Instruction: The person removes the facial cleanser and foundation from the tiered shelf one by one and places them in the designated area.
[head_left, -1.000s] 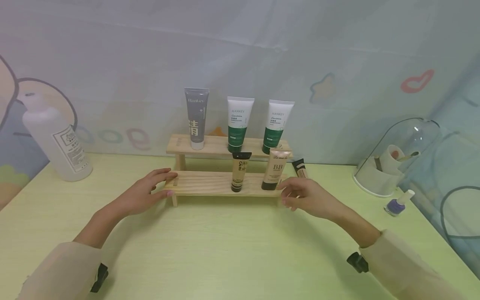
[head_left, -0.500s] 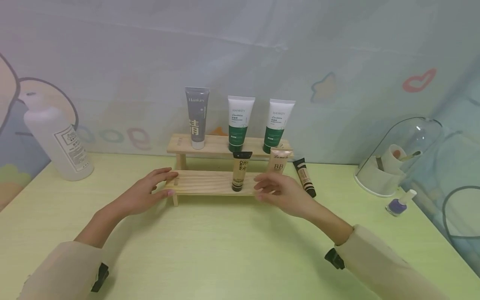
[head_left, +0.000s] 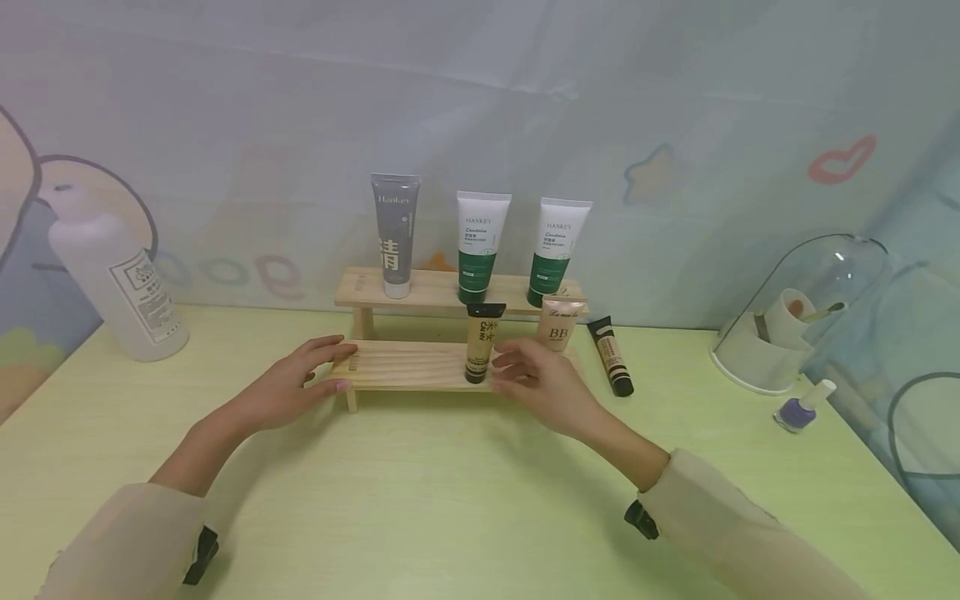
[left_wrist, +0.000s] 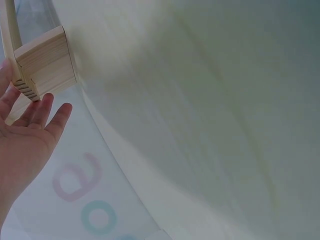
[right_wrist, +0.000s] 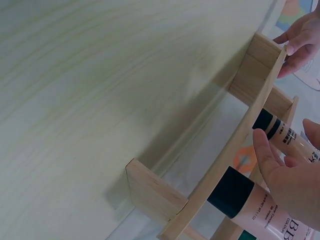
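— What are the hands doing?
— The left hand (head_left: 288,390) is resting with relaxed fingers on the wooden rack (head_left: 405,365)'s left end. The right hand (head_left: 542,385), holding nothing, is reaching leftward beside the upright gold tube (head_left: 481,342), clearly nearer.
— The setting?
— A pale green table (head_left: 450,500) is sitting against a curtained wall.

The right hand (head_left: 543,385) hides the bottom of the BB tube (head_left: 560,324). The big bottle (head_left: 112,275) at 9 o'clock has words too small to read.
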